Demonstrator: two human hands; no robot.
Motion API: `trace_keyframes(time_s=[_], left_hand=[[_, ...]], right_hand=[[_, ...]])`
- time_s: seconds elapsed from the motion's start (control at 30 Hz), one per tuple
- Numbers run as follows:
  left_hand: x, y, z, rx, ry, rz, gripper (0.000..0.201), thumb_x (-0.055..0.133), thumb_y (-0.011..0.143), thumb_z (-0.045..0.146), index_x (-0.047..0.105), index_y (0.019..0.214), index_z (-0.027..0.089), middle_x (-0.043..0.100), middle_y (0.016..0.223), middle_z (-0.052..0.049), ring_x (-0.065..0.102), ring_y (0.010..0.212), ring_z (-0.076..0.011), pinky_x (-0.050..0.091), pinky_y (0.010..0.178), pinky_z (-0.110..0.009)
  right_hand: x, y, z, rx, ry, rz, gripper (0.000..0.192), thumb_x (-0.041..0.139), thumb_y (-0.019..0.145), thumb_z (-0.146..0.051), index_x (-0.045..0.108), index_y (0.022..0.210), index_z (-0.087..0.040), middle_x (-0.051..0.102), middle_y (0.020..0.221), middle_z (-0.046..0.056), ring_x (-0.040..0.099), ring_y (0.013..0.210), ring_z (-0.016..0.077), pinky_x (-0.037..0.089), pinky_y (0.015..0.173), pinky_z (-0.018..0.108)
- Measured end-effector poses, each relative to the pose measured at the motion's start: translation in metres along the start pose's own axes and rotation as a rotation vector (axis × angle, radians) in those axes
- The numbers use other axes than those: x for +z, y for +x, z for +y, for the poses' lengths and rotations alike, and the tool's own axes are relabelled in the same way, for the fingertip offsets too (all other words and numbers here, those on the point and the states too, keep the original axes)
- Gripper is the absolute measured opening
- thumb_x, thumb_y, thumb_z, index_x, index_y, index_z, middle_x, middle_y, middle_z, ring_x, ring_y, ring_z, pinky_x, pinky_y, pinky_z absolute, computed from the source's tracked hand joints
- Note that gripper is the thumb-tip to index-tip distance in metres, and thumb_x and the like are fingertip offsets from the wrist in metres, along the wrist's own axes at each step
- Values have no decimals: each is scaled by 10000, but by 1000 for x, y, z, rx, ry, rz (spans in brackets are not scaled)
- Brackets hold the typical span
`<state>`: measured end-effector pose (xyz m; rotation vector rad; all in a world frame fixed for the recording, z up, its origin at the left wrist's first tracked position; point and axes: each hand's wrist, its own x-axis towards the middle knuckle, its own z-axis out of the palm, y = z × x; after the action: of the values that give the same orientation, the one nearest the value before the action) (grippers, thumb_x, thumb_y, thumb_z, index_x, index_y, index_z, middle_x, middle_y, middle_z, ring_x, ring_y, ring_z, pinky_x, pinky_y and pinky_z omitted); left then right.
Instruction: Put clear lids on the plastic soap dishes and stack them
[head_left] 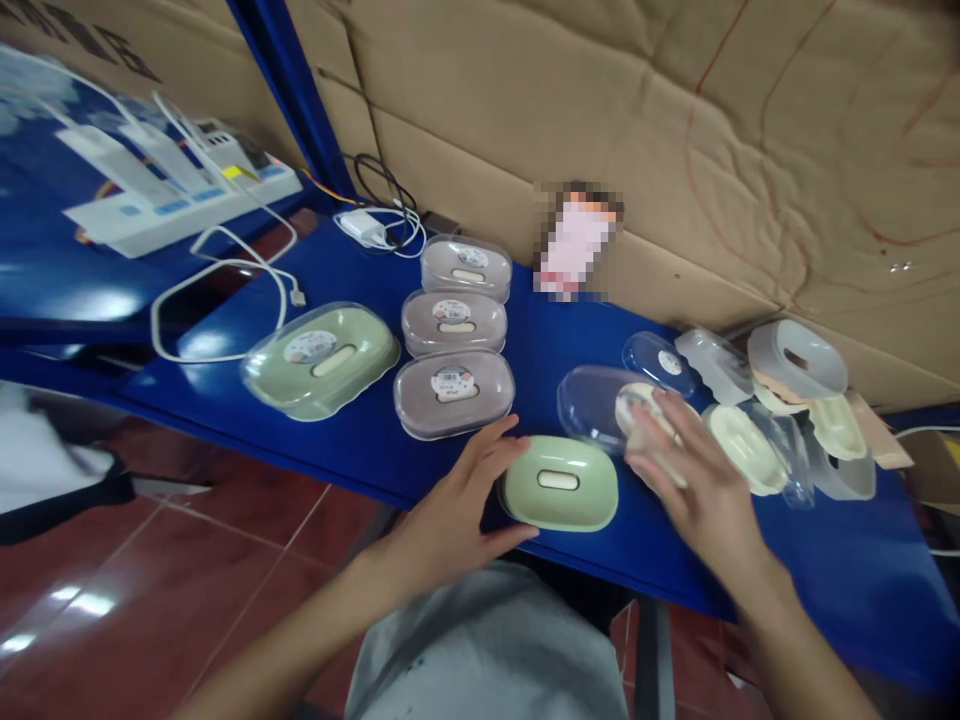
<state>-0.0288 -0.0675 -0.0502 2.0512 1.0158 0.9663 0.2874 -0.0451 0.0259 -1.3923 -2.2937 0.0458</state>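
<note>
A light green oval box (577,508) with a slot in its top sits near the table's front edge. My left hand (457,500) curves around its left end, thumb and fingers apart, fingertips at the rim. My right hand (694,470), blurred, has its fingers over a pale cream oval piece (630,408), which they partly hide; it looks like a small tray. Beneath and left of this piece lies a clear plastic lid (589,400). Left of the green box are several covered boxes with labels: mauve ones in a column (454,395) and a green one (322,360).
On the right lie loose parts: a clear lid (652,360), a cream tray (746,450) and a grey shell (799,360). A pixelated phone (576,245) leans on the cardboard (675,130). A white cable (217,265) and a power strip (187,215) are at left.
</note>
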Motion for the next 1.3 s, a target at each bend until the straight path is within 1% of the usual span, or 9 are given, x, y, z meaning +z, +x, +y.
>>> trace_keyframes(time_s=[0.13,0.23,0.33,0.5,0.67,0.83,1.03,1.2,1.3], left_hand=[[-1,1,-1,9,23,-32,1096,895,898,360,174,1723,383,381,1734,-157,433,1594,-377,492,1243,-617],[-4,2,1,-1,62,-94,949,873,918,402,315,1686,394,437,1700,-118,489,1553,-358,491,1252,-588],[-6,3,3,3,76,-114,817,865,924,406,441,1622,389,473,1670,-99,515,1532,-340,490,1256,-575],[1,0,1,-1,129,-112,865,905,875,430,455,1611,366,461,1700,-117,521,1535,-356,506,1225,-610],[8,-3,-2,-27,149,-88,809,907,871,395,491,1562,340,480,1691,-125,535,1528,-342,521,1202,-609],[4,-2,0,-47,114,-85,831,924,845,372,483,1548,348,493,1672,-131,544,1519,-342,514,1207,-618],[1,0,4,-104,89,-99,795,919,850,339,515,1534,332,485,1671,-120,543,1513,-343,498,1228,-595],[0,1,4,-111,72,-159,940,926,836,469,427,1626,368,435,1684,-125,499,1535,-385,457,1251,-627],[1,1,3,-102,80,-162,938,910,853,479,404,1636,381,413,1695,-126,476,1550,-390,447,1257,-636]], right_hand=[[26,-56,-57,62,103,-31,717,650,1044,-244,394,1679,-458,461,1712,21,477,1564,384,519,1217,678],[49,-73,-69,98,125,18,734,657,1036,-238,388,1678,-473,434,1728,23,467,1568,399,510,1206,706],[61,-79,-68,81,117,60,754,649,1032,-210,374,1683,-474,385,1756,14,436,1587,401,499,1215,703],[64,-83,-64,32,114,76,793,650,1025,-173,343,1701,-453,358,1768,26,408,1604,394,497,1221,682],[66,-83,-65,-26,68,93,778,630,1033,-157,342,1711,-408,369,1761,67,413,1600,396,552,1173,654],[64,-81,-63,-43,90,80,768,584,1048,-153,314,1720,-407,378,1756,69,378,1613,400,555,1159,655],[65,-84,-61,-79,65,25,788,492,1041,-40,319,1717,-406,428,1733,63,335,1640,353,578,1159,586],[67,-80,-63,-57,81,75,739,529,1070,-95,319,1719,-381,461,1714,89,329,1648,338,555,1174,591],[67,-79,-63,-60,74,79,734,520,1072,-79,332,1714,-381,475,1704,93,335,1646,330,569,1165,570]])
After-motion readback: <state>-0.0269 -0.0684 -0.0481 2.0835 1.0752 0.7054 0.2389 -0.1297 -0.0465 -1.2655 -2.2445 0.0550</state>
